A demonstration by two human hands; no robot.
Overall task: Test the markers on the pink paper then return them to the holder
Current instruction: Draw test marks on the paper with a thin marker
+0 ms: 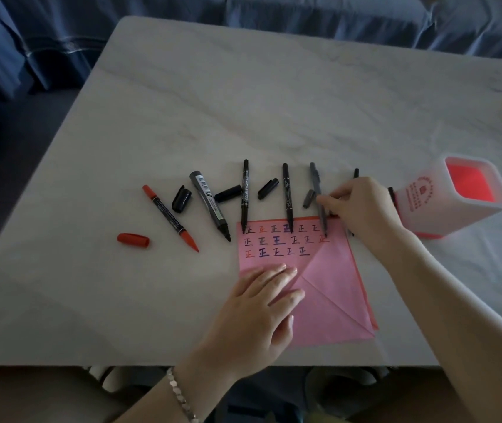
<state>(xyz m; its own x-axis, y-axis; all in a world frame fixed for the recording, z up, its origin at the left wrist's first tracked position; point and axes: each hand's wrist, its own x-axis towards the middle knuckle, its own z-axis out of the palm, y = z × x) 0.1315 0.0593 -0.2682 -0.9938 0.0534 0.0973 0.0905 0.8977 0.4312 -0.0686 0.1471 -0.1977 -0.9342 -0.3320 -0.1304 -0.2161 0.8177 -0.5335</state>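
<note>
The pink paper (329,288) lies near the table's front edge, with three rows of test marks at its top and a folded flap on its right. My left hand (258,303) rests flat on its lower left part. My right hand (362,209) hovers over its top right corner, fingertips pinched beside a grey marker (318,190). What they pinch is hidden. A black marker (355,173) runs under that hand. Several uncapped markers fan out to the left: a red one (168,216), a thick one (210,203) and two thin black ones (245,193) (287,193). The white holder (420,206) with a red inside stands at the right.
Loose caps lie between the markers: a red cap (133,240), black caps (181,199) (228,193) (268,188) and a grey cap (309,199). Another dark marker (391,195) lies against the holder's left side. The marble table (274,102) stretches back towards blue cloth-covered furniture (60,32).
</note>
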